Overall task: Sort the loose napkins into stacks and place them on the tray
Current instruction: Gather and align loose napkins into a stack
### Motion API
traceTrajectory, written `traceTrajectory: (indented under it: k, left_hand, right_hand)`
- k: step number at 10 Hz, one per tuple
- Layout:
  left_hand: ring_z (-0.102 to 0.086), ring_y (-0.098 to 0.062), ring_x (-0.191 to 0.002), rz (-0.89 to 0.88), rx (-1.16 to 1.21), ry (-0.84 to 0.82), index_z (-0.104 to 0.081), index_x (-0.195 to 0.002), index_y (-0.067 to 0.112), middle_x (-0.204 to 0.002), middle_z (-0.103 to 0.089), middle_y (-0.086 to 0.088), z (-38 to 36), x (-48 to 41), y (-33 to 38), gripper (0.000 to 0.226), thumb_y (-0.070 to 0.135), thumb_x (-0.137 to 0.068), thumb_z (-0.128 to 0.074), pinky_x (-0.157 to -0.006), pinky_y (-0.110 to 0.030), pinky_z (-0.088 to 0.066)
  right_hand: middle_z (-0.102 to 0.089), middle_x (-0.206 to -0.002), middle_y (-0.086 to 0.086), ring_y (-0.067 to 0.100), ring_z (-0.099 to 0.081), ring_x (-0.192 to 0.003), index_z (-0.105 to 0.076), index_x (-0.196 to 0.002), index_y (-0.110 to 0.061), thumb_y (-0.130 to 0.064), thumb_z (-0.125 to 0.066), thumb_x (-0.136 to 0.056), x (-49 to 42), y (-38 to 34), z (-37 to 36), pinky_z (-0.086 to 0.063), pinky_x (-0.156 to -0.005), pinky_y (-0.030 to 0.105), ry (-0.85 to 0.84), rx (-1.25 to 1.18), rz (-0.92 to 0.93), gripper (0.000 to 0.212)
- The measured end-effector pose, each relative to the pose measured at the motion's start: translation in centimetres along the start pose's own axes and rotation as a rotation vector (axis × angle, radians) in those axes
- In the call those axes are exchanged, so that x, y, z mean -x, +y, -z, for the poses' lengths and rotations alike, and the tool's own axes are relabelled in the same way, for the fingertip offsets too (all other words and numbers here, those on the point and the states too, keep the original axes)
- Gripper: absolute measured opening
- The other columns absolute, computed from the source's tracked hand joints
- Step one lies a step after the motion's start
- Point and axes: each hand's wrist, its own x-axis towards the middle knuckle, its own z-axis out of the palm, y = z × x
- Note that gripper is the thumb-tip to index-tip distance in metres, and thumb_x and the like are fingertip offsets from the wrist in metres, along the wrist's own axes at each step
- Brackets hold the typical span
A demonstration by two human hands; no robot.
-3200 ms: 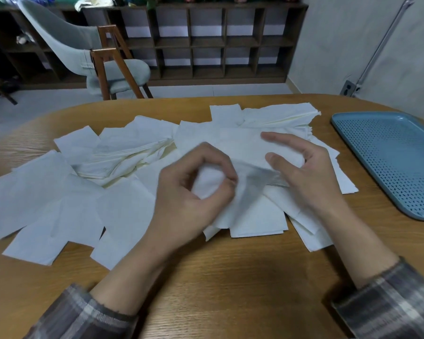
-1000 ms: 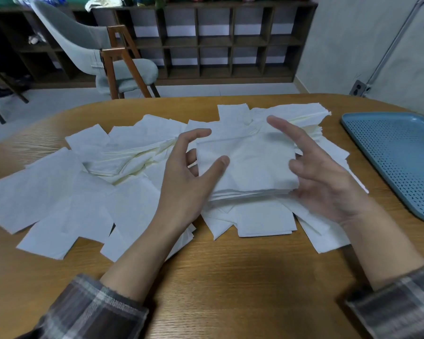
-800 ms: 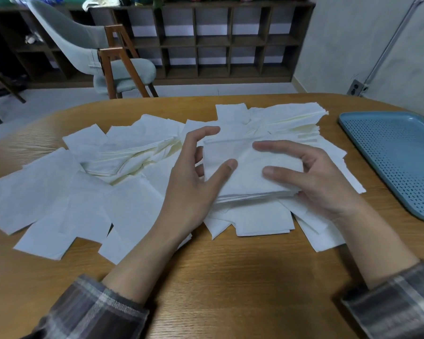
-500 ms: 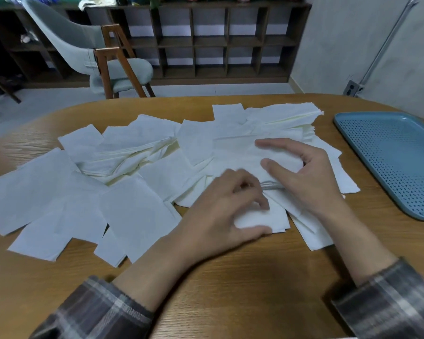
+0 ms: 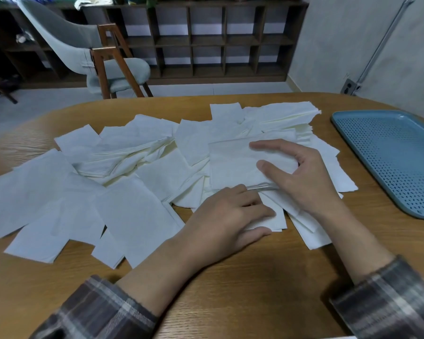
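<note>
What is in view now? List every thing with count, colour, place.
napkins: many, white, loose across the table
stack: one, white, under the right grip
tray: one, blue, table's right side
table: one, brown wood, under everything
chair: one, grey with wooden legs, behind table, left
shelf: one, dark brown, along back wall
pipe: one, grey, right wall
sleeves: two, plaid, bottom of view
left grip: one bare hand, fingers curled on napkins at near edge
right grip: one bare hand, finger and thumb flat on the stack
</note>
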Motion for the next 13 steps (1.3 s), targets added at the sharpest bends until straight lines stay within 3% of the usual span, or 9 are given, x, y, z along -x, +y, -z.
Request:
traceTrajectory:
  k: [1, 3, 5, 6, 8, 10, 11, 13]
  left_hand:
    - [-0.064, -0.019, -0.092, -0.037, 0.025, -0.023, -0.080, -0.110, 0.017, -0.099, -0.071, 0.002, -0.17, -0.01, 0.17, 0.017, 0.027, -0.100, -0.072, -0.078, -0.039, -0.053]
    - [-0.066, -0.010, -0.101, 0.116, 0.207, -0.071, -0.077, -0.116, 0.016, -0.105, -0.075, 0.006, 0.40, -0.10, 0.20, 0.016, 0.020, -0.102, -0.069, -0.089, -0.032, -0.053]
    - [-0.059, -0.013, -0.101, 0.071, 0.174, -0.112, -0.066, -0.130, 0.019, -0.106, -0.066, 0.005, 0.33, -0.23, 0.57, 0.026, 0.023, -0.105, -0.065, -0.088, -0.028, -0.047]
    - [-0.058, -0.014, -0.100, 0.063, 0.165, -0.114, -0.067, -0.131, 0.018, -0.103, -0.065, 0.004, 0.11, -0.44, 0.71, 0.030, 0.030, -0.103, -0.068, -0.085, -0.029, -0.046]
    - [-0.063, -0.010, -0.099, 0.114, 0.207, -0.106, -0.074, -0.122, 0.018, -0.103, -0.072, 0.006, 0.34, -0.31, 0.36, 0.020, 0.023, -0.102, -0.069, -0.089, -0.029, -0.050]
    - [-0.059, -0.011, -0.096, 0.087, 0.199, -0.145, -0.063, -0.140, 0.025, -0.101, -0.066, 0.006, 0.75, -0.46, 0.61, 0.036, 0.017, -0.105, -0.063, -0.087, -0.031, -0.049]
    - [-0.052, -0.017, -0.090, -0.001, 0.040, -0.186, -0.053, -0.153, 0.032, -0.096, -0.055, 0.003, 0.47, -0.76, 0.92, 0.045, 0.018, -0.110, -0.051, -0.082, -0.033, -0.043]
    - [-0.057, -0.016, -0.101, 0.037, 0.134, -0.155, -0.069, -0.126, 0.019, -0.109, -0.061, 0.002, 0.27, -0.46, 0.54, 0.022, 0.016, -0.105, -0.060, -0.089, -0.036, -0.047]
  right_hand:
    - [-0.074, -0.121, -0.024, -0.005, -0.062, -0.124, -0.078, -0.119, -0.027, -0.006, -0.072, -0.097, 0.03, 0.11, -0.05, -0.041, -0.107, 0.012, 0.000, 0.008, 0.000, 0.031]
    - [-0.074, -0.122, -0.023, -0.004, -0.061, -0.126, -0.077, -0.119, -0.027, -0.007, -0.072, -0.098, -0.04, 0.17, -0.04, -0.041, -0.110, 0.014, -0.003, 0.002, -0.006, 0.030]
    - [-0.074, -0.122, -0.022, -0.004, -0.061, -0.125, -0.078, -0.119, -0.027, -0.006, -0.071, -0.097, -0.01, 0.17, -0.08, -0.041, -0.108, 0.012, -0.003, 0.003, -0.006, 0.031]
    - [-0.074, -0.123, -0.022, -0.003, -0.061, -0.126, -0.078, -0.119, -0.027, -0.006, -0.071, -0.098, -0.02, 0.24, -0.06, -0.041, -0.109, 0.014, -0.006, 0.002, -0.008, 0.031]
    - [-0.074, -0.123, -0.022, -0.003, -0.061, -0.127, -0.077, -0.120, -0.028, -0.007, -0.071, -0.098, -0.09, 0.26, -0.06, -0.040, -0.109, 0.013, -0.009, 0.012, -0.008, 0.031]
    - [-0.074, -0.124, -0.022, -0.003, -0.061, -0.127, -0.077, -0.120, -0.028, -0.008, -0.071, -0.098, -0.08, 0.30, -0.06, -0.041, -0.110, 0.013, -0.007, 0.011, -0.009, 0.031]
    - [-0.074, -0.123, -0.021, -0.003, -0.061, -0.126, -0.077, -0.120, -0.028, -0.007, -0.071, -0.098, -0.11, 0.36, -0.12, -0.041, -0.110, 0.015, -0.008, 0.019, -0.006, 0.031]
    - [-0.074, -0.123, -0.022, -0.004, -0.061, -0.126, -0.077, -0.120, -0.027, -0.006, -0.071, -0.098, -0.03, 0.30, -0.12, -0.040, -0.109, 0.012, -0.007, 0.011, -0.004, 0.031]
